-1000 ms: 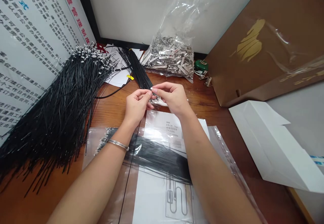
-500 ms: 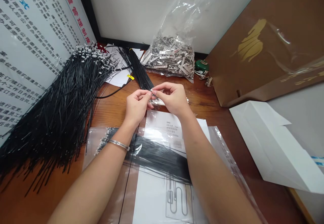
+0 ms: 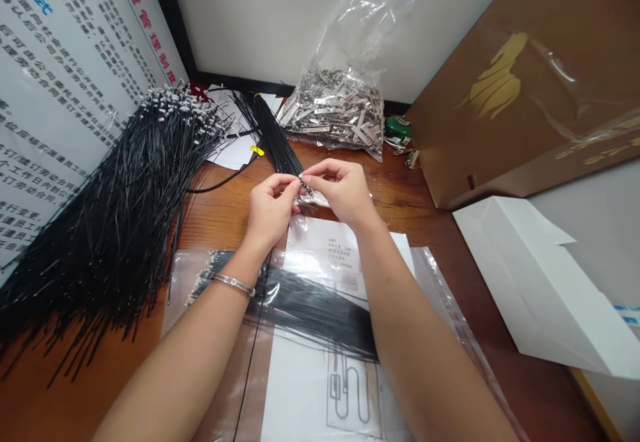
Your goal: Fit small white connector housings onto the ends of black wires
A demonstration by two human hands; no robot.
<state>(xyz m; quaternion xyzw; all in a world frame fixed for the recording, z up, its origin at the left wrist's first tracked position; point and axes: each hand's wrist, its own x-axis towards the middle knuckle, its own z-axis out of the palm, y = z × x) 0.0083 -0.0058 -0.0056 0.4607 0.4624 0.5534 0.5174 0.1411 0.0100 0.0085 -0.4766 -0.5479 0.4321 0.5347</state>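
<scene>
My left hand (image 3: 269, 212) is closed in a pinch on a thin black cable (image 3: 253, 352), which hangs from it toward me across the plastic bag. Fingertip to fingertip with it, my right hand (image 3: 343, 192) pinches at the cable's end; the tiny piece there is mostly hidden by the fingers. Just beyond and below the fingertips, small shiny metal ends (image 3: 306, 195) lie at the near end of a tied bundle of black cables (image 3: 273, 132). Under my forearms, a clear plastic bag (image 3: 435, 295) holds more black cables (image 3: 310, 302) over a printed drawing sheet (image 3: 295, 395).
A large heap of black cables with white connectors (image 3: 115, 209) leans at the left. At the back stands a clear bag of metal clips (image 3: 340, 112), beside a green tape measure (image 3: 399, 129). A brown box (image 3: 480, 82) and a white paper box (image 3: 540, 289) stand right.
Both hands stay almost in place, fingertips still together. The right fingers have shifted very slightly, and the whole view has moved a little.
</scene>
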